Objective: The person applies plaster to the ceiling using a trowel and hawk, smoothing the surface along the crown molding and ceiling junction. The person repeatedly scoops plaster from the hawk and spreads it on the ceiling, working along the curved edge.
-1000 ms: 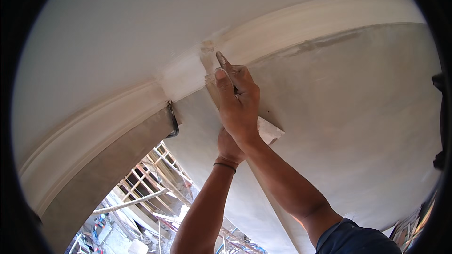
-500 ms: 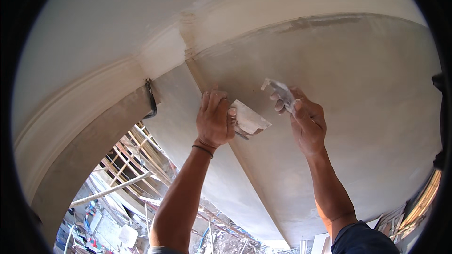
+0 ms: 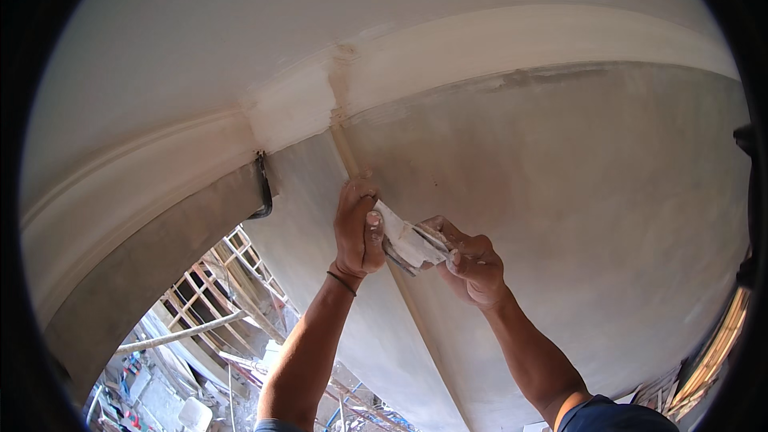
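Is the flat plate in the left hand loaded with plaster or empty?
Loaded: a white lump of plaster lies on the plate held by the left hand, and the right hand presses a small blade against it.

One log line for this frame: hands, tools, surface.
left hand: holds flat plaster-loaded hawk | right hand: holds small metal trowel on hawk | surface: grey plastered wall, white cornice

no packages, labels, signs, screens visible

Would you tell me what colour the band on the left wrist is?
Dark, nearly black: a thin band around the left wrist, seen in the head view.
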### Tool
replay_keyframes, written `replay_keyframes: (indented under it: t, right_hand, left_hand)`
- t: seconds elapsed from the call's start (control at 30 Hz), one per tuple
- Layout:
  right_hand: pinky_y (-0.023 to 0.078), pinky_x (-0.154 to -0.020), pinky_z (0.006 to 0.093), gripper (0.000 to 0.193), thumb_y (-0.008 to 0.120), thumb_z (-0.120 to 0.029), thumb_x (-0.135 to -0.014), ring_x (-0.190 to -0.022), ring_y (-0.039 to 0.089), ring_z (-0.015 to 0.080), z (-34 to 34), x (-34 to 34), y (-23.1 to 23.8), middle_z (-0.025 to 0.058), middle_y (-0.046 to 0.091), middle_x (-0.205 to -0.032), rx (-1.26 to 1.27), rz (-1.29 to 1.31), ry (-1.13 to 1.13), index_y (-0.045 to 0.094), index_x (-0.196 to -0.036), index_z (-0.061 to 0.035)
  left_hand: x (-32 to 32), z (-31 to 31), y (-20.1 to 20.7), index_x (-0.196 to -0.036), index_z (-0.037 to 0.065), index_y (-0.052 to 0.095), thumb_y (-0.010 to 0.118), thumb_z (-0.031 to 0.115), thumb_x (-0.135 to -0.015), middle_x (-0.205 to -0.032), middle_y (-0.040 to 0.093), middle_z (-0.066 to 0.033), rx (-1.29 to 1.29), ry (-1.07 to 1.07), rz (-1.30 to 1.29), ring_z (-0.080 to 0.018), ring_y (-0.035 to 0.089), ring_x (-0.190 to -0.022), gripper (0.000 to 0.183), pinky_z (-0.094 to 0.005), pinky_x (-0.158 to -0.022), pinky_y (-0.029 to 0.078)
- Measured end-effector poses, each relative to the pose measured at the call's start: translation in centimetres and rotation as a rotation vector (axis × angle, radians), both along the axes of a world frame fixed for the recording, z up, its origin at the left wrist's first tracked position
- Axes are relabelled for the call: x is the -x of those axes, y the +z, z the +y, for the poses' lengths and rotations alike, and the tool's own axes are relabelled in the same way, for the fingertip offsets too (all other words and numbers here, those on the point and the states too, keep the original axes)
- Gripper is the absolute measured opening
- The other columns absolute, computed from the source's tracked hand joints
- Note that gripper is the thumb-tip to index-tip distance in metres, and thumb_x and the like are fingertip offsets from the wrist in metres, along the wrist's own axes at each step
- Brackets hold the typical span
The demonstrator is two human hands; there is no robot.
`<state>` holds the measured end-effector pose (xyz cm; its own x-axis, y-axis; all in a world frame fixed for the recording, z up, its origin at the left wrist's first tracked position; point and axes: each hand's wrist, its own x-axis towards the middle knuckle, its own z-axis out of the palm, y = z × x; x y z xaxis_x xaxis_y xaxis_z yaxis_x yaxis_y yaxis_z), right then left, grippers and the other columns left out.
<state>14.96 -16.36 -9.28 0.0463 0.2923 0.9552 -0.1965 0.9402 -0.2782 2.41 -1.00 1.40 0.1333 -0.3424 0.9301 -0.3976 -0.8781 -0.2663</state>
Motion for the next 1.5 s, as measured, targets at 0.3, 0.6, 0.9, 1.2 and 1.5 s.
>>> replay_keyframes:
  t: [0.3,0.6,0.9,1.2,1.5]
  right_hand:
    - [0.051,-0.092,0.0405,0.037,0.069,-0.032,-0.113,-0.109,0.066,0.0204,-5.2,2.2,-3.4,0.0099,0.072,-0.123,0.284,0.387,-0.582,0.079,-0.127,0.0005]
    - [0.050,-0.083,0.0325,0.043,0.066,-0.034,-0.115,-0.089,0.062,0.0132,-3.3,6.1,11.5,0.0083,0.075,-0.106,0.070,0.421,-0.554,0.078,-0.119,0.0071]
    - [0.043,-0.070,0.0361,0.043,0.071,-0.033,-0.111,-0.076,0.050,0.0116,2.1,7.4,19.2,0.0027,0.055,-0.077,-0.056,0.536,-0.626,0.076,-0.095,0.0074]
    - [0.047,-0.074,0.0368,0.034,0.072,-0.027,-0.110,-0.077,0.056,0.0159,3.6,8.1,19.4,0.0071,0.061,-0.083,-0.139,0.538,-0.677,0.079,-0.105,0.0051]
    - [0.050,-0.075,0.0353,0.030,0.074,-0.027,-0.109,-0.083,0.062,0.0160,2.4,10.1,19.4,0.0075,0.064,-0.090,-0.141,0.496,-0.711,0.082,-0.116,0.0011]
  left_hand:
    - [0.1,0.6,-0.6,-0.093,-0.004,0.062,0.053,0.030,-0.111,-0.107,0.060,-0.0195,-0.013,-0.039,-0.029,-0.0468,0.065,-0.114,0.040,-0.0546,-0.110,0.051]
    - [-0.2,-1.1,-0.8,-0.100,0.002,0.068,0.066,0.017,-0.096,-0.112,0.061,-0.0147,-0.257,0.478,0.000,-0.0435,0.064,-0.116,0.015,-0.0559,-0.105,0.051]
    - [-0.6,-1.2,-0.6,-0.117,0.005,0.073,0.077,0.034,-0.091,-0.109,0.067,-0.0114,-0.282,0.546,-0.005,-0.0395,0.062,-0.105,0.038,-0.0530,-0.100,0.051]
    - [-0.4,-0.2,-1.2,-0.123,0.009,0.075,0.084,0.040,-0.088,-0.120,0.073,-0.0097,-0.252,0.569,0.009,-0.0380,0.064,-0.113,0.048,-0.0525,-0.106,0.051]
    - [-0.2,0.6,-1.8,-0.143,0.011,0.067,0.079,0.046,-0.093,-0.143,0.067,-0.0114,-0.102,0.474,0.089,-0.0390,0.057,-0.138,0.063,-0.0528,-0.118,0.043]
